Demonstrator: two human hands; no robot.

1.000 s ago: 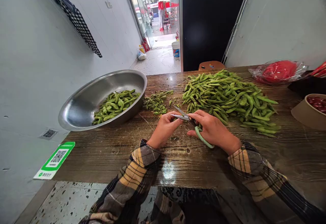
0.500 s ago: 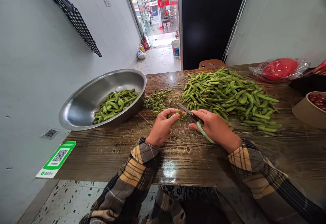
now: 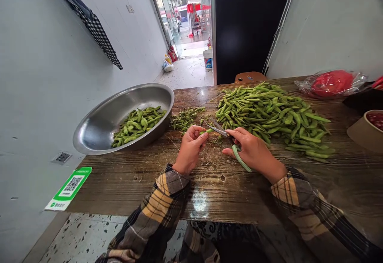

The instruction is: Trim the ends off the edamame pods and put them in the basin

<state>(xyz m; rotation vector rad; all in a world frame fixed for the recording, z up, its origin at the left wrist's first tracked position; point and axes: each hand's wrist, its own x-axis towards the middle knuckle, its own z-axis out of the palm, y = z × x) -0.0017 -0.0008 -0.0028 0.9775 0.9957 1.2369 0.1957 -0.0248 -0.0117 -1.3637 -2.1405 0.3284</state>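
Note:
Between the fingertips of my left hand (image 3: 192, 147) is a green soybean pod (image 3: 206, 131), its tip poking out to the right. My right hand (image 3: 253, 149) is wrapped round the green handles of a pair of scissors (image 3: 220, 130). The blades are spread apart and reach left to the end of the pod. Behind my right hand lies a large heap of soybean pods (image 3: 269, 111). A small pile of green trimmings (image 3: 187, 118) is just beyond my left hand.
To the left a tilted steel basin (image 3: 95, 125) holds several pods. A green-and-white QR code card (image 3: 70, 187) lies at the wooden table's (image 3: 119, 187) left end. On the right are a red bundle in clear plastic (image 3: 332, 83) and a paper bowl (image 3: 363, 133) of dark red pieces.
The scissor blades have opened wider around the pod's end. More of the pod now shows past my left fingertips. The whole view has shifted slightly.

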